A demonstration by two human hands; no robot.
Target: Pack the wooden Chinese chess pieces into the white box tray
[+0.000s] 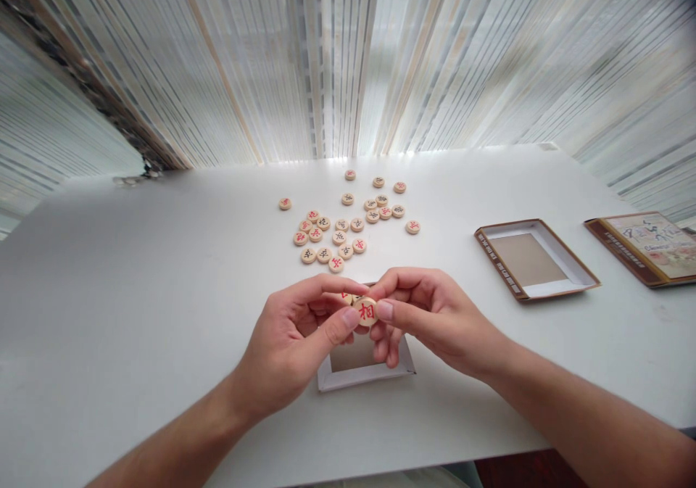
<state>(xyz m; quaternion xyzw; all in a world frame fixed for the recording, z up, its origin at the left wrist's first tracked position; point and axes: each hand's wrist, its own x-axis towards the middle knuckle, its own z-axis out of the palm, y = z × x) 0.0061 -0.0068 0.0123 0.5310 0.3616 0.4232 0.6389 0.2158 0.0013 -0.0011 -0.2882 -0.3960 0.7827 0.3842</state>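
Between the fingertips of my left hand point(301, 336) and my right hand point(429, 317) is a round wooden Chinese chess piece point(367, 312) with a red character facing me. Both thumbs and forefingers pinch its edges. Just behind it, a couple more pieces show partly, and my fingers hide how they rest. Under my hands sits a shallow cardboard box tray point(370, 379) with white walls and a brown bottom, its far side mostly covered. Beyond my hands, several loose chess pieces point(336, 263) with red or black characters lie scattered on the table.
To the right lies another shallow open box part point(584, 286) with brown outer sides. Farther right is a printed box or lid point(652, 245), close to the edge of the white table point(163, 314). A striped curtain point(348, 60) hangs along the table's far edge.
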